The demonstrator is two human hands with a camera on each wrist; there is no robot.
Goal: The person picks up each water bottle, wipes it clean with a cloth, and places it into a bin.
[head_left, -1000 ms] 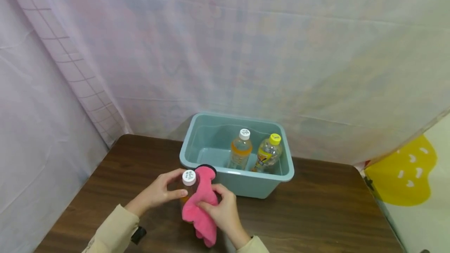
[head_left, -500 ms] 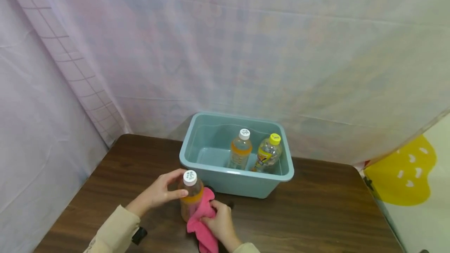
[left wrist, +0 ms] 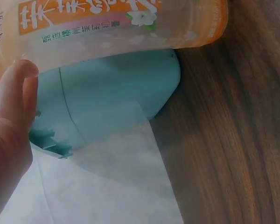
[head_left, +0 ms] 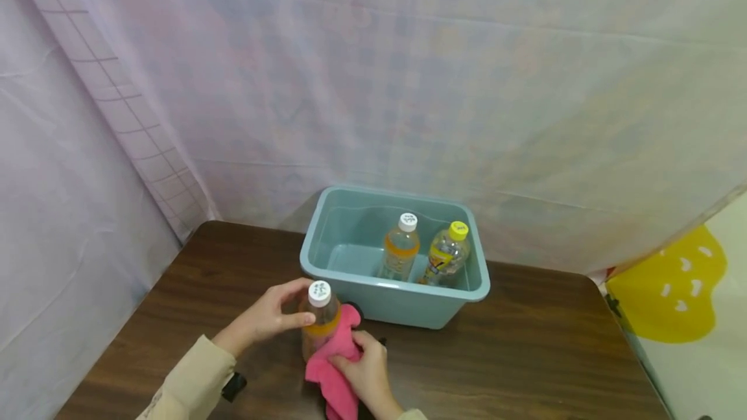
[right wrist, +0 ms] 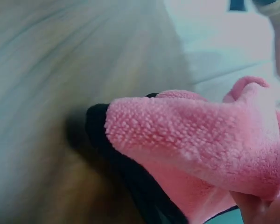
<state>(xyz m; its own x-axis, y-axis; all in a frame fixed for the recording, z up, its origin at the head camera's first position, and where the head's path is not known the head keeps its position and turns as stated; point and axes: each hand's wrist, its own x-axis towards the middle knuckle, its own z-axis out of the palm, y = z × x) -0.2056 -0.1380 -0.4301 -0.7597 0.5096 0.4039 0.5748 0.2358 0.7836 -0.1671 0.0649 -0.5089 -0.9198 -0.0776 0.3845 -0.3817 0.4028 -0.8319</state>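
Observation:
My left hand point(head_left: 262, 316) grips a drink bottle point(head_left: 321, 316) near its top, below the white cap. The bottle stands upright on the table in front of the basin; its orange label with white characters shows in the left wrist view point(left wrist: 102, 28). With my right hand point(head_left: 369, 371) I pinch a pink cloth point(head_left: 335, 368) against the bottle's right side. Fluffy pink pile and a dark edging of the cloth point(right wrist: 186, 135) fill much of the right wrist view. The cloth covers the bottle's lower right part.
Behind my hands a blue-green plastic basin point(head_left: 397, 303) stands on the brown wooden table point(head_left: 525, 342). In it are a white-capped bottle point(head_left: 400, 255) and a yellow-capped bottle point(head_left: 446, 258). A pale curtain point(head_left: 408, 83) hangs at the back; a yellow shape point(head_left: 671, 290) is at the right.
The cloth and my right hand have moved down the bottle's side, uncovering more of its upper part. My left hand stays at the bottle's top, nearly still.

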